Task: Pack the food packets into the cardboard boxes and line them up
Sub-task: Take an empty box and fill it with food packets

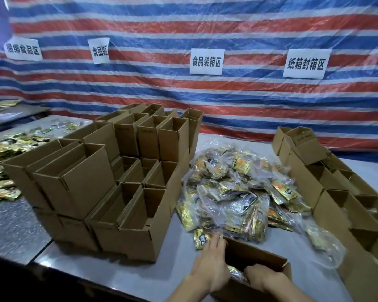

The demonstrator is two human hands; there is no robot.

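Box (256,256), left hand (210,265) flat on rim, right hand (264,277) inside

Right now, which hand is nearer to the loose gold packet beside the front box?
Left. The left hand lies just beside the packet; the right hand is down inside the box.

Pale grey table (179,264) laden with boxes and packets
A stack of empty cardboard boxes (109,182) is set at 9 o'clock, a heap of bagged food packets (234,192) is piled at the centre, and a row of open boxes (336,192) is ranged along 3 o'clock. One open box (255,256) is placed at 6 o'clock, with a single gold packet (202,238) just beside its far-left corner. Loose gold packets (4,149) are strewn over the adjoining speckled table (9,232) beyond 9 o'clock
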